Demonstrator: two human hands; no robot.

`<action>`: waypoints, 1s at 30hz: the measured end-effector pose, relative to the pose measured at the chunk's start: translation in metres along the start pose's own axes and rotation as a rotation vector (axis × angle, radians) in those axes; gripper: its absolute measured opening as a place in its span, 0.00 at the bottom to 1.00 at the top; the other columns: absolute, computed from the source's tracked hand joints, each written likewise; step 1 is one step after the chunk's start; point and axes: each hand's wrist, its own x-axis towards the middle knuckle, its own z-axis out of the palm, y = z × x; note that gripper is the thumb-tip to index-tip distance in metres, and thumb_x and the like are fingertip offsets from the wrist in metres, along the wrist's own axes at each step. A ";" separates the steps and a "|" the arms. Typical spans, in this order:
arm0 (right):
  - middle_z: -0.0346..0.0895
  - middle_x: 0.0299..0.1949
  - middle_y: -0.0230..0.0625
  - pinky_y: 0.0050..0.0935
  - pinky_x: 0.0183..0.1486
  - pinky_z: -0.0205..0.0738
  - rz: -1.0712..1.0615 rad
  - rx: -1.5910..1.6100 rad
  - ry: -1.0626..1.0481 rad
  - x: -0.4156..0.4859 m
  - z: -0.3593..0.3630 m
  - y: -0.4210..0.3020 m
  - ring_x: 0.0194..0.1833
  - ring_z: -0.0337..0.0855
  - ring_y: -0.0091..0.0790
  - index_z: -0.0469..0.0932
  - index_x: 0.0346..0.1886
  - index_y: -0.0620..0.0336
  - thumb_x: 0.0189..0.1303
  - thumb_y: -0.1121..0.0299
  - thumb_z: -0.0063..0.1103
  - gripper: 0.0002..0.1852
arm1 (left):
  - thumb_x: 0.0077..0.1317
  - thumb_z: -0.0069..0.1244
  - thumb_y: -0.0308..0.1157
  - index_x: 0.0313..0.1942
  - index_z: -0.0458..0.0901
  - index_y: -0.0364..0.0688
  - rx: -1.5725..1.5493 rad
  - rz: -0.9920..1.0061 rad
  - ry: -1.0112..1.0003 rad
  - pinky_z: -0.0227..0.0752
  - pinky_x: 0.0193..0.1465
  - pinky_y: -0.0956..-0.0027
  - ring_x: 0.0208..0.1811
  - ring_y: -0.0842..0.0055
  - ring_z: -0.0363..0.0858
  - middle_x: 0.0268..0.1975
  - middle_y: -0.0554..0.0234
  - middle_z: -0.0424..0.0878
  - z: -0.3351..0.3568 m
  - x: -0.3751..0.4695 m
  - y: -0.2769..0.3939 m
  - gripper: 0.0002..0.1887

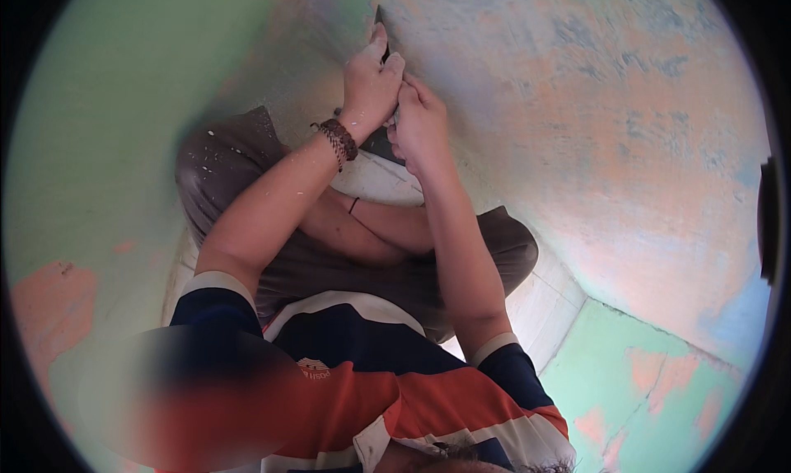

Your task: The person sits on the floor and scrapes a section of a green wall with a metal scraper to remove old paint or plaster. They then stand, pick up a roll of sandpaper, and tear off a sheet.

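A scraper-like tool with a dark, thin blade [379,17] points up to the wall surface near the corner. My left hand [371,80], dusty and flecked with pale chips, closes around the tool just behind the blade tip. Lower down and close beside it, my right hand [423,121] is wrapped around what looks like the tool's handle, mostly hidden by the fingers. Peeling, patchy paint in orange, grey and green covers the wall [556,114] on the right.
My crossed legs in dark trousers [216,158] rest on a pale tiled floor [383,179]. A dark flat object [386,146] lies beneath my hands. Green-painted wall [123,133] rises close on the left; another patchy green wall [581,362] stands at lower right.
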 end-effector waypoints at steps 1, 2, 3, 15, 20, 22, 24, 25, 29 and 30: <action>0.74 0.27 0.32 0.23 0.27 0.65 -0.008 -0.012 -0.032 0.001 -0.001 -0.002 0.25 0.69 0.20 0.75 0.53 0.69 0.66 0.69 0.40 0.18 | 0.61 0.43 0.29 0.61 0.60 0.22 0.084 0.142 0.036 0.68 0.55 0.66 0.54 0.56 0.77 0.50 0.27 0.75 0.005 -0.007 -0.006 0.30; 0.71 0.24 0.30 0.22 0.21 0.59 0.023 -0.021 -0.007 -0.003 -0.005 -0.002 0.21 0.66 0.20 0.74 0.54 0.65 0.67 0.67 0.39 0.18 | 0.61 0.43 0.29 0.61 0.59 0.22 0.166 0.284 0.073 0.69 0.53 0.67 0.52 0.57 0.78 0.49 0.28 0.75 0.014 -0.014 -0.019 0.29; 0.68 0.21 0.29 0.21 0.16 0.54 0.039 -0.033 0.013 -0.010 -0.009 -0.003 0.16 0.62 0.19 0.74 0.54 0.60 0.67 0.65 0.39 0.18 | 0.61 0.42 0.28 0.61 0.59 0.21 0.244 0.438 0.119 0.71 0.51 0.68 0.50 0.57 0.80 0.49 0.28 0.75 0.016 -0.017 -0.019 0.29; 0.65 0.17 0.27 0.23 0.11 0.53 0.113 0.008 0.014 0.009 0.016 -0.013 0.12 0.60 0.20 0.73 0.55 0.61 0.67 0.66 0.39 0.18 | 0.62 0.47 0.31 0.57 0.69 0.24 0.308 0.334 0.216 0.73 0.41 0.69 0.33 0.65 0.79 0.37 0.43 0.83 0.001 0.021 -0.026 0.25; 0.65 0.17 0.26 0.22 0.11 0.52 0.133 0.085 -0.042 0.004 0.015 -0.006 0.12 0.61 0.19 0.74 0.55 0.61 0.67 0.66 0.39 0.18 | 0.63 0.45 0.29 0.57 0.68 0.24 0.160 0.285 0.138 0.72 0.41 0.73 0.32 0.77 0.76 0.32 0.45 0.81 -0.004 0.009 -0.025 0.24; 0.64 0.17 0.25 0.21 0.10 0.50 0.165 0.154 0.071 -0.016 -0.001 -0.009 0.12 0.60 0.18 0.74 0.55 0.59 0.67 0.65 0.39 0.18 | 0.63 0.45 0.29 0.58 0.67 0.24 0.248 0.298 0.114 0.72 0.41 0.73 0.32 0.77 0.76 0.32 0.45 0.81 0.011 -0.011 -0.011 0.25; 0.67 0.21 0.29 0.19 0.10 0.48 0.127 0.100 -0.012 -0.009 -0.004 -0.024 0.12 0.61 0.20 0.69 0.59 0.58 0.67 0.62 0.41 0.20 | 0.63 0.45 0.29 0.60 0.64 0.25 0.306 0.478 0.215 0.71 0.41 0.73 0.31 0.78 0.76 0.31 0.42 0.79 0.014 0.001 -0.008 0.26; 0.69 0.23 0.31 0.18 0.10 0.47 0.112 0.076 -0.047 -0.007 -0.003 -0.029 0.13 0.62 0.20 0.67 0.61 0.58 0.67 0.61 0.41 0.21 | 0.63 0.45 0.29 0.61 0.63 0.25 0.341 0.558 0.274 0.71 0.40 0.73 0.30 0.78 0.76 0.30 0.41 0.78 0.013 0.004 -0.004 0.27; 0.68 0.24 0.31 0.18 0.10 0.47 0.142 0.091 -0.051 -0.001 -0.002 -0.030 0.13 0.62 0.20 0.66 0.62 0.58 0.67 0.61 0.42 0.22 | 0.61 0.45 0.30 0.59 0.65 0.24 0.280 0.410 0.277 0.71 0.34 0.72 0.27 0.78 0.75 0.29 0.42 0.78 0.008 0.008 0.000 0.27; 0.68 0.24 0.31 0.18 0.10 0.47 0.141 0.107 -0.055 -0.011 -0.003 -0.034 0.13 0.62 0.20 0.66 0.62 0.58 0.67 0.61 0.42 0.22 | 0.61 0.46 0.30 0.59 0.65 0.24 0.280 0.461 0.285 0.71 0.32 0.72 0.25 0.79 0.74 0.28 0.43 0.78 0.008 0.001 0.003 0.27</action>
